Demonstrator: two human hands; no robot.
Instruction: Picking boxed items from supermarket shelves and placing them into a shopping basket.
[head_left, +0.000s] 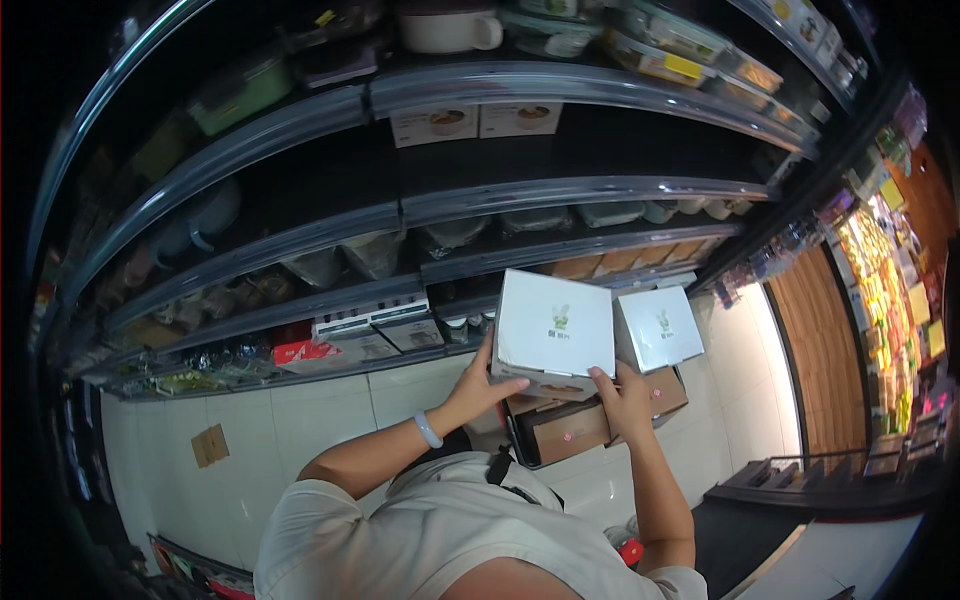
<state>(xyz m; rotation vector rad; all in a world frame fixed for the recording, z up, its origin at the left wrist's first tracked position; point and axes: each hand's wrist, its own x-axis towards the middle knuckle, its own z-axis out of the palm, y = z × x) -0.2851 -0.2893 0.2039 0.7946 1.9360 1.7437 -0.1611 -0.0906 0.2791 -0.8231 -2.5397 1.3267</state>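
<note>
Both hands hold a white cardboard box (559, 322) in front of my body; its top bears a green print and writing. My left hand (484, 382) grips its left side, thumb along the near face. My right hand (624, 397) takes the near right corner, thumb on the top edge. Just right of it is a smaller-looking white box (661, 326) with a similar print, above brown cartons. Below the held box, brown cardboard cartons (566, 435) sit in a dark-edged tray or cart (517, 442), partly hidden by the box and my hands.
Store shelving (585, 187) rises ahead, with two white picture boxes (480, 124), a white mug-like pot (450, 30) and wrapped bowls (454, 232). Boxed goods (409, 330) stand on the lowest shelf. A flat cardboard piece (210, 445) lies on the tiled floor (322, 409). Lit displays (885, 292) stand right.
</note>
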